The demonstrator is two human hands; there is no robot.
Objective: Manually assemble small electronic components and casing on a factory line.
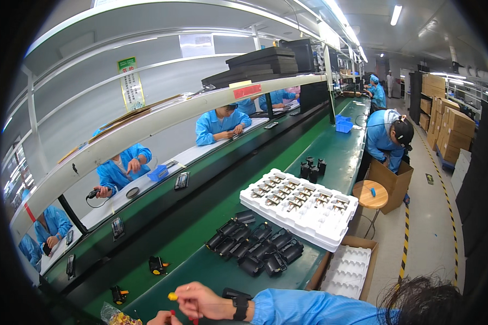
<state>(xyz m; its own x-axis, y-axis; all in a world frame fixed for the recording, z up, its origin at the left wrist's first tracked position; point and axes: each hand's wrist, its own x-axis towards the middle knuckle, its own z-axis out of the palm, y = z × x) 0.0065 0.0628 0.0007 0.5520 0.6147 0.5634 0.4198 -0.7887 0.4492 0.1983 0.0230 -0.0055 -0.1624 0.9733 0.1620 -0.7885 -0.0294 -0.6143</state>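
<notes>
- The small yellow piece (172,296) was held up by the right hand (192,299), near the bottom of the view and just past the left hand (161,319).
- It was pinched between the thumb and fingertips of the right hand, and only its end was seen. A black band (240,307) was worn on that wrist.
- The left hand was mostly cut off by the lower edge. A red bit (173,312) was seen at its fingers, but it could not be told if the bit was pinched or just touched.
- The yellow piece was judged to be very light, so only a tiny squeeze would be needed. It could not be told if it was hard or squishy.
- Its skin looked smooth, so it could be slipped away or dropped easily. It was best gripped by its sides, with the tip left free.
- More yellow and red bits were kept in a thin, clear bag (107,311) at the lower left. That bag was likely soft and floppy, and best picked up by its top.
- Black-and-yellow parts (157,265) and black housings (255,246) were laid about nearby. These were likely stiff, and best taken around the middle.
</notes>
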